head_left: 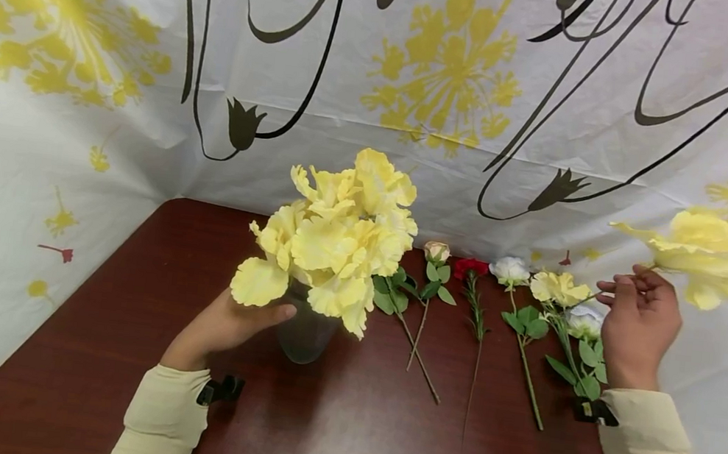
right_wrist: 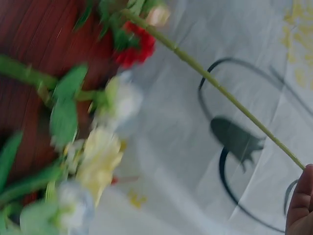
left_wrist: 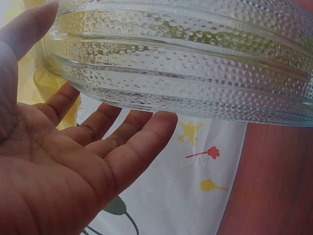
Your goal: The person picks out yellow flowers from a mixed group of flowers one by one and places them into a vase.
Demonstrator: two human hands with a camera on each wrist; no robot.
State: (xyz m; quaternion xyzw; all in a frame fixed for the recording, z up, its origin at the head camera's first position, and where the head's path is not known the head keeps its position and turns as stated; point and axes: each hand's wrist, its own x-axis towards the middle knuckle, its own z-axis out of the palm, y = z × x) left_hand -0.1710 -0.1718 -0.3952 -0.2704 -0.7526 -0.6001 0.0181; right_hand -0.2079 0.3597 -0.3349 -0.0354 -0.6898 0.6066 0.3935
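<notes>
A ribbed, dimpled clear glass vase (head_left: 304,339) stands on the table, filled with a bunch of large yellow flowers (head_left: 332,242). My left hand (head_left: 230,327) holds it at the side near its top, thumb across the front. In the left wrist view the fingertips of that hand (left_wrist: 63,156) touch the glass (left_wrist: 186,58). Out to the right, my right hand (head_left: 643,326) pinches the stem of a single yellow flower (head_left: 707,256), raised above the table. That thin green stem (right_wrist: 215,83) runs diagonally across the right wrist view.
Several loose stems lie right of the vase: a peach rose (head_left: 437,251), a red flower (head_left: 470,268), a white rose (head_left: 510,270), a yellow flower (head_left: 557,287) and another white rose (head_left: 585,322). A patterned white cloth (head_left: 364,101) hangs behind the dark red-brown table (head_left: 369,435).
</notes>
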